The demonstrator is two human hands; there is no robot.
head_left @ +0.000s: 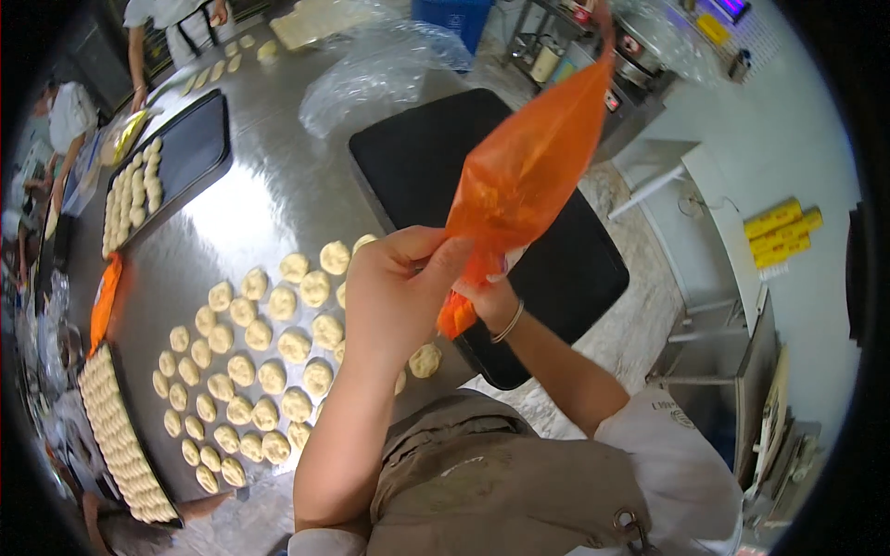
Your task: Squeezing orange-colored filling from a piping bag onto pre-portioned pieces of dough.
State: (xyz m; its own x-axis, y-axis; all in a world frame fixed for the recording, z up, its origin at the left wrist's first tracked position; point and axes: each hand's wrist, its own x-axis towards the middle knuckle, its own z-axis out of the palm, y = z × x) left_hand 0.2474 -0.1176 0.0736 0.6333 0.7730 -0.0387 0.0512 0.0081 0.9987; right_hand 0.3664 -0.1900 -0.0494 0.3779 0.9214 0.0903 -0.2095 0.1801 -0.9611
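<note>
- A hand could pass over the shiny table point(278, 167) in the upper left of the frame, between the left tray point(215, 148) and the plastic sheet point(380, 88).
- Dough rounds point(294, 347) crowd the lower left and middle, with only thin gaps between them.
- The big bag point(524, 171) sticks up toward the upper right and blocks the way over the middle of the black tray point(567, 278).
- That tray shows on both sides of the bag, so there is room there.
- The left hand point(394, 292) and right hand point(493, 301) squeeze the bag close together, with little room between.
- At the far left, a small bag point(105, 301) and the long tray point(174, 515) of dough stand in the way.
</note>
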